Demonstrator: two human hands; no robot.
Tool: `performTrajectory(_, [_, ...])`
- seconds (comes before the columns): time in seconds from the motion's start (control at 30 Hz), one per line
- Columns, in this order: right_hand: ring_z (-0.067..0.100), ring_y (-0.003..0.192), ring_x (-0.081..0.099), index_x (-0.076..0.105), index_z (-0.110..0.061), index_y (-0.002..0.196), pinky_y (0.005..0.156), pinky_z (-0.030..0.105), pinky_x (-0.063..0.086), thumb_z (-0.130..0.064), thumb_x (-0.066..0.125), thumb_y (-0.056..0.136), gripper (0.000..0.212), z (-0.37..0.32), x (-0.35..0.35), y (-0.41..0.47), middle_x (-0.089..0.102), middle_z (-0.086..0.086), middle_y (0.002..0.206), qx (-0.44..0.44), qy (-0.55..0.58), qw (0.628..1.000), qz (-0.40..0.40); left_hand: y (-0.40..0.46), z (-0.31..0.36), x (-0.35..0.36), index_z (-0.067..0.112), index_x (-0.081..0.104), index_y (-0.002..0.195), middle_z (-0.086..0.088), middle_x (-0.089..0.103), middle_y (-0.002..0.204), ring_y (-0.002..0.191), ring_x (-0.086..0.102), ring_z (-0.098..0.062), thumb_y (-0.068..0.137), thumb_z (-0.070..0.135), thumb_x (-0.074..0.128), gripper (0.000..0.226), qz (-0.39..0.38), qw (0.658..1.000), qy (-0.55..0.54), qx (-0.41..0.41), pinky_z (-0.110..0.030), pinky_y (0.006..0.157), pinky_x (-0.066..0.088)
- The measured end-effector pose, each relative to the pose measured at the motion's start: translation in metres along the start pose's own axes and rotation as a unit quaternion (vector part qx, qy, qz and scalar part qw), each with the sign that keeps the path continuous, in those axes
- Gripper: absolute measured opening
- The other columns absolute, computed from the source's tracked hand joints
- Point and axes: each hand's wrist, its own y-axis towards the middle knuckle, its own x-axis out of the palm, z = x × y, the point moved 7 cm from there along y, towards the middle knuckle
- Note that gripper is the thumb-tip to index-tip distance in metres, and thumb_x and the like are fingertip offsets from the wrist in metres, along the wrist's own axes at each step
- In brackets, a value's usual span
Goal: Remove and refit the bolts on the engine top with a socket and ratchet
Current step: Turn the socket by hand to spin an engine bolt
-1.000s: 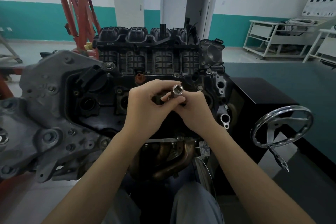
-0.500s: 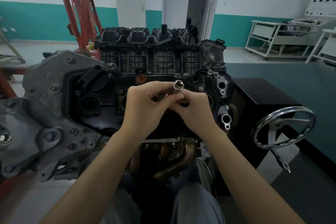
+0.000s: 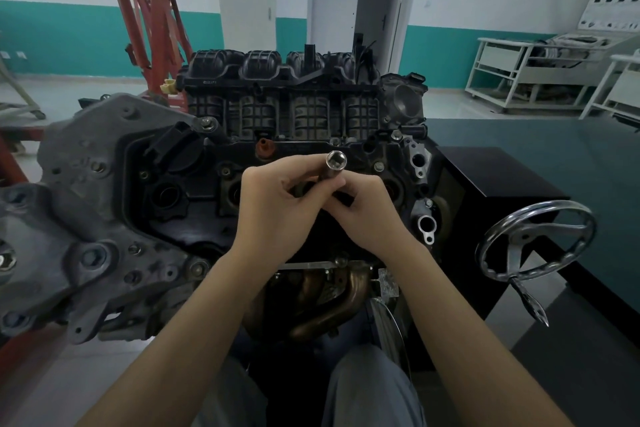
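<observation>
Chrome deep socket [image 3: 335, 165], one smooth cylinder, open end up, pinched between left hand [image 3: 277, 208] and right hand [image 3: 367, 215] above the black ribbed engine top [image 3: 194, 204]. Four moulded intake runners behind.

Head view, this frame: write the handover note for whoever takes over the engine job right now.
Left hand: fingers curled round the lower part of the socket tool, over the engine top.
Right hand: pinches the same tool just below the socket.
Socket: held up above the engine's black top cover, open end facing the camera, on no bolt. The ratchet itself is hidden by the hands.
Bolts: several show seated along the cover's far edge, for example one right of the socket.
Done: cannot tell from this frame.
Left: seat the socket on a bolt, loosen, remove, refit.
</observation>
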Motion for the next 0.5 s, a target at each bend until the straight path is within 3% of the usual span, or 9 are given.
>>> performTrajectory(0.1, [0.001,0.086,0.066,0.072,-0.015,0.099,0.077,0.018,0.052,-0.017,0.062,0.087,0.016,0.006,-0.001,-0.001,0.067,-0.020,0.086,0.024,-0.008,1.000,0.008,0.001,0.000,0.003,0.019,0.069,0.103,-0.002,0.073,0.099,0.097,0.070,-0.017,0.078,0.000,0.071,0.032,-0.047,0.997,-0.060,-0.011,-0.040,0.087,0.056])
performTrajectory(0.23, [0.017,0.080,0.069,0.074,-0.013,0.091,0.072,0.045,0.055,-0.012,0.070,0.083,0.009,0.013,-0.003,-0.001,0.073,0.001,0.082,0.045,-0.032,0.997,0.047,0.001,0.002,-0.002,0.021,0.071,0.097,0.009,0.072,0.091,0.089,0.069,-0.007,0.071,0.006,0.082,0.032,0.002,0.999,0.035,-0.001,-0.032,0.082,0.057])
performTrajectory(0.27, [0.015,0.081,0.069,0.074,-0.014,0.092,0.073,0.043,0.056,-0.015,0.070,0.082,0.011,0.009,-0.004,-0.001,0.073,-0.003,0.083,0.033,-0.028,0.998,0.052,0.000,0.003,-0.002,0.022,0.071,0.095,0.012,0.071,0.089,0.087,0.069,-0.004,0.071,0.006,0.082,0.031,0.013,0.999,0.046,0.006,-0.029,0.080,0.057])
performTrajectory(0.4, [-0.009,0.090,0.062,0.066,-0.028,0.103,0.078,0.009,0.046,-0.022,0.058,0.086,0.020,-0.006,0.001,0.000,0.063,-0.035,0.089,-0.017,0.009,1.000,0.005,-0.002,0.004,0.000,0.016,0.070,0.101,0.006,0.072,0.094,0.091,0.070,-0.009,0.077,0.001,0.075,0.029,0.003,1.000,-0.017,-0.001,-0.033,0.083,0.057])
performTrajectory(0.5, [-0.007,0.085,0.064,0.070,-0.016,0.097,0.074,0.010,0.047,-0.016,0.058,0.088,0.015,0.002,-0.001,-0.001,0.066,-0.031,0.085,0.001,0.012,1.000,0.009,-0.001,0.003,0.004,0.011,0.069,0.104,-0.005,0.073,0.098,0.097,0.070,-0.018,0.077,0.000,0.072,0.030,-0.041,0.997,-0.062,-0.007,-0.041,0.087,0.056])
